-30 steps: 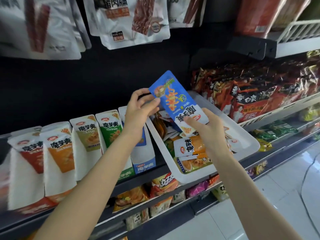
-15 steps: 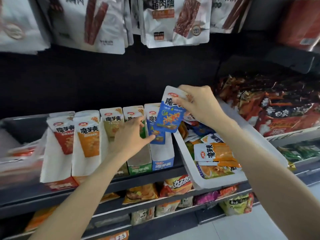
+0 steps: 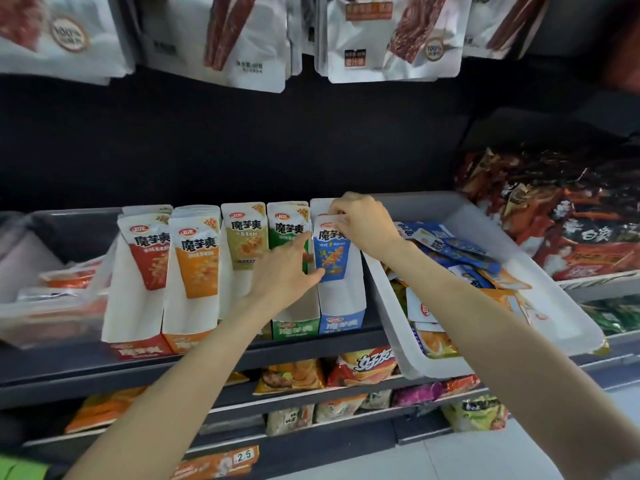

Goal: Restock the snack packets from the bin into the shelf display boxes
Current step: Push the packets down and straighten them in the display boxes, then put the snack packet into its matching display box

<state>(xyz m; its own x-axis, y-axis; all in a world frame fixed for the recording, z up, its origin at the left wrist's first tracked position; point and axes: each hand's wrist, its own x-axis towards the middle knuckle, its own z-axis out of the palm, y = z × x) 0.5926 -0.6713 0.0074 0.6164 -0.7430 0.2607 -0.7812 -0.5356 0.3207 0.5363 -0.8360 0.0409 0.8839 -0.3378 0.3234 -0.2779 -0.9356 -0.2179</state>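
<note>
A blue snack packet [image 3: 330,252] stands upright in the blue display box [image 3: 341,308] on the shelf. My right hand [image 3: 362,221] pinches the packet's top edge. My left hand [image 3: 287,271] has its fingers straight against the packet's lower left side, in front of the green display box [image 3: 294,329]. To the right, the white bin [image 3: 498,271] rests tilted on the shelf edge and holds several blue and orange packets [image 3: 460,251].
Red [image 3: 147,251], orange [image 3: 197,258] and tan [image 3: 244,237] display boxes stand in a row left of the green one. A grey tray [image 3: 52,296] sits at far left. Jerky bags [image 3: 391,39] hang overhead; dark red packets [image 3: 568,216] crowd the right shelf. Lower shelves hold chip bags [image 3: 363,367].
My right hand carried the blue packet from above the bin leftward and down into the blue box. My left hand moved from the green box to the packet's side.
</note>
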